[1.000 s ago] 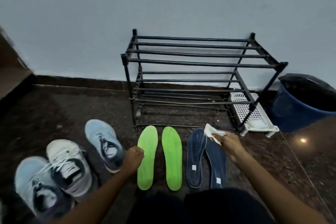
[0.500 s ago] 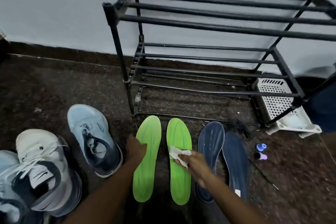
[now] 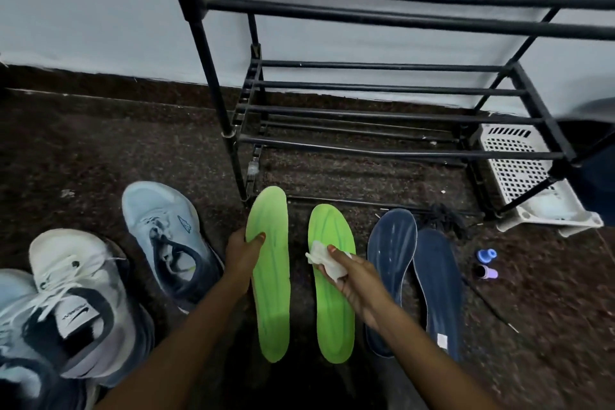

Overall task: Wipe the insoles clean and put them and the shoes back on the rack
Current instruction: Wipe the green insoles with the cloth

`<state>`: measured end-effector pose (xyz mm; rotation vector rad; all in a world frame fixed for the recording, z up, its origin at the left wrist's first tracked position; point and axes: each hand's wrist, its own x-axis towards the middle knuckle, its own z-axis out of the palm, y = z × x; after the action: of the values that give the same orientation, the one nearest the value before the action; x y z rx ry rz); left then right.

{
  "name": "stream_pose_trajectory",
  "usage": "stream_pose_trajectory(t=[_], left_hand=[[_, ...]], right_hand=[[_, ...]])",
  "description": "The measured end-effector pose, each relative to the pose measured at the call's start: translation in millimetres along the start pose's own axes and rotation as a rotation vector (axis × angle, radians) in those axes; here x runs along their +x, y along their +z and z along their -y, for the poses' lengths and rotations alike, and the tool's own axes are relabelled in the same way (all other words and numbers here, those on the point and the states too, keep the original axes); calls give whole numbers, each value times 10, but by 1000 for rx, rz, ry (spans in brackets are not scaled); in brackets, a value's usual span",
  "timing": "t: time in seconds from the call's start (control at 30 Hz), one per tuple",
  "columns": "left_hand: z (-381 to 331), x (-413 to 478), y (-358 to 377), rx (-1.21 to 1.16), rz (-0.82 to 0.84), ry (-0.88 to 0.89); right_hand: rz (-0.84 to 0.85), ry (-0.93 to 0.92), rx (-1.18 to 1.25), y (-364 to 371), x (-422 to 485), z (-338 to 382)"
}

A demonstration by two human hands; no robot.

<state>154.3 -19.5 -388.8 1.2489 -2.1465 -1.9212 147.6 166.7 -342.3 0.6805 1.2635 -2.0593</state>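
Four insoles are laid on the floor, none racked yet: left green insole (image 3: 271, 276) is clamped by left grip (image 3: 241, 255), wipe (image 3: 327, 261) clamped in right grip (image 3: 352, 273) over right green insole (image 3: 331, 283); shoes (image 3: 169, 236) left of grips, rack (image 3: 382, 110) empty beyond.

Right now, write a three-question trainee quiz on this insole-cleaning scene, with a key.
1. True or false: the rack already holds a shoe.
2. Which hand holds the white wipe?
A. left hand
B. right hand
C. neither
3. Fill in: the left hand grips the edge of a ____ insole.

Key:
1. False. Its bars are bare; the light blue shoe and the white shoe sit on the floor.
2. B. The right hand pinches it above the right green insole.
3. Green. It is the left green insole; the two dark blue insoles lie untouched.
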Motion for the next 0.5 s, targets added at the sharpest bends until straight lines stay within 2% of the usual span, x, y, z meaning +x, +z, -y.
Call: stream_pose_trajectory(t=[0.1, 0.27, 0.5], left_hand=[[-291, -277, -121, -222, 40, -14], [-822, -777, -48, -516, 181, -4], [-1147, -1437, 182, -610, 475, 42]], right_hand=[[49, -124, -102, 122, -177, 133], [48, -431, -292, 436, -446, 458], [-115, -737, -372, 599, -827, 818]])
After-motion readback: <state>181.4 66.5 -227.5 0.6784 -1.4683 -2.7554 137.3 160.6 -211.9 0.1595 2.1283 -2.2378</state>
